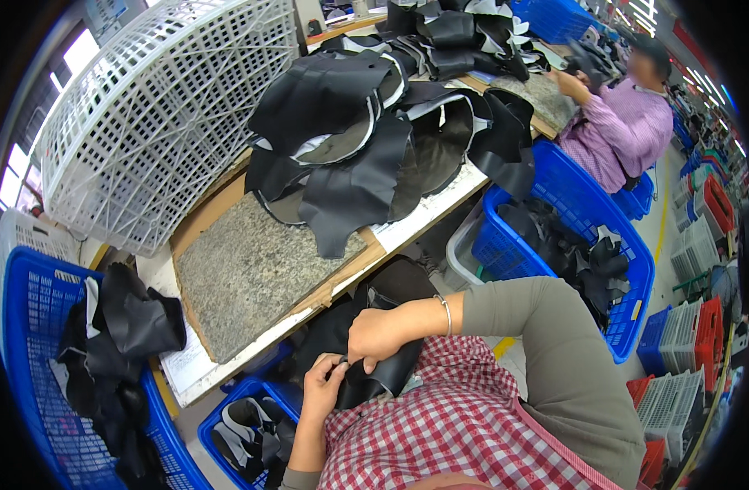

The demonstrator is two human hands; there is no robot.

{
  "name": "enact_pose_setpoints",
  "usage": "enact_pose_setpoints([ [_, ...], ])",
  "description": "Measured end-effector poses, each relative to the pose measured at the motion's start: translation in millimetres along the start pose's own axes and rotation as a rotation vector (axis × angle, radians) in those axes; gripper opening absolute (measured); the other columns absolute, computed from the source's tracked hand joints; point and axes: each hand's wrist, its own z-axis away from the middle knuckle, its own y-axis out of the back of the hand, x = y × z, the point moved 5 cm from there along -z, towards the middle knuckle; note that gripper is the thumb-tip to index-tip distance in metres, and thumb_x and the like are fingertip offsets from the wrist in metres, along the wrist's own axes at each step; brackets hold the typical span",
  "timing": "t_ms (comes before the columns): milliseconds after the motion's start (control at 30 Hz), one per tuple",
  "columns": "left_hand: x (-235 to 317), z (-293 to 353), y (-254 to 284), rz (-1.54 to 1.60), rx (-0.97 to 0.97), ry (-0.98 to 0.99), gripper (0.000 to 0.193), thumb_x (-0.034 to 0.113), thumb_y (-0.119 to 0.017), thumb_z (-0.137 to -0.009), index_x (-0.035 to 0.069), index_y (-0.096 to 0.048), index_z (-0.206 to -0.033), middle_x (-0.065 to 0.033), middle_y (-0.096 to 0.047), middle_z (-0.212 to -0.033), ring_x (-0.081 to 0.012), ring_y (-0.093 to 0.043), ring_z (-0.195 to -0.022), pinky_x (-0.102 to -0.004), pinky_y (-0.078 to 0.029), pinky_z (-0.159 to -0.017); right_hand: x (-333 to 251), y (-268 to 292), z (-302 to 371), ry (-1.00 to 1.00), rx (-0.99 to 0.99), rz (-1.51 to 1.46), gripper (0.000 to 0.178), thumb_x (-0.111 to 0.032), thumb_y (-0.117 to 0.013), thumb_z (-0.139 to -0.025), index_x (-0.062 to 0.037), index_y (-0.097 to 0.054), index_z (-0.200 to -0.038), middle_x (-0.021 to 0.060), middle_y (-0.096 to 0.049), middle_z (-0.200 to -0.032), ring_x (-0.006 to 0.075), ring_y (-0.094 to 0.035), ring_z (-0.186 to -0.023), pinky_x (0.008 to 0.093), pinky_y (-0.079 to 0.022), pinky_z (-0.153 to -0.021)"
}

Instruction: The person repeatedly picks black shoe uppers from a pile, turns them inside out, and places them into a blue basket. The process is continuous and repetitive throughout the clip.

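A black leather piece (399, 371) lies across my lap, close against the checked apron. Thumb and fingers of my left hand (319, 390) pinch its edge. My right hand (376, 333), with a bracelet on the wrist, is closed on the same edge just beside the left fingertips. The fingers hide whatever small detail lies between them. On the bench in front, a heap of black leather pieces (321, 106) with pale edges and dark brown linings overlaps the far end of a rough grey stone slab (256, 265).
A white plastic basket (170, 106) leans at the back left. Blue crates of black pieces stand at the left (31, 327), below the bench (219, 404) and at the right (570, 184). A co-worker in a pink shirt (628, 122) works at the far right.
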Motion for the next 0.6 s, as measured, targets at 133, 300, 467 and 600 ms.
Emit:
enact_pose_setpoints([
  [133,18.7,-11.1,-8.6,-0.142,0.044,0.029,0.008,0.003,-0.067,-0.095,-0.002,-0.071,-0.100,-0.0119,-0.071,-0.088,-0.0168,-0.068,-0.082,-0.0294,-0.052,-0.077,-23.6,0.8,8.4,-0.024,0.058,0.178,0.024,-0.039,-0.075,-0.085,-0.0160,-0.076,-0.089,0.0080,-0.072,-0.072,0.0337,-0.073,-0.074,0.0485,-0.053,-0.059],
  [300,15.0,-27.4,-10.1,-0.019,0.216,0.112,0.008,0.003,-0.066,-0.093,-0.003,-0.071,-0.093,-0.0053,-0.071,-0.078,-0.0106,-0.064,-0.068,-0.0285,-0.053,-0.064,-52.8,0.7,15.6,-0.144,0.409,0.465,0.008,-0.023,-0.069,-0.071,-0.0171,-0.071,-0.067,0.0057,-0.069,-0.068,0.0228,-0.064,-0.070,0.0450,-0.043,-0.075],
  [467,-12.2,-5.8,-15.4,0.432,0.129,0.453,0.026,0.017,-0.071,-0.101,-0.003,-0.073,-0.117,-0.0048,-0.074,-0.097,-0.0116,-0.068,-0.081,-0.0272,-0.057,-0.076,-18.0,-4.2,42.4,-0.275,0.575,0.339,0.017,-0.037,-0.083,-0.065,-0.0246,-0.075,-0.074,-0.0055,-0.064,-0.079,0.0197,-0.060,-0.089,0.0425,-0.041,-0.081],
  [600,-6.6,2.8,-19.2,0.490,0.090,0.403,0.027,0.002,-0.071,-0.096,-0.005,-0.071,-0.122,-0.0077,-0.076,-0.105,-0.0102,-0.068,-0.090,-0.0260,-0.055,-0.081,1.3,-7.1,47.6,-0.299,0.409,0.121,0.025,-0.037,-0.084,-0.075,-0.0170,-0.079,-0.090,-0.0005,-0.071,-0.084,0.0219,-0.066,-0.093,0.0408,-0.042,-0.087],
])
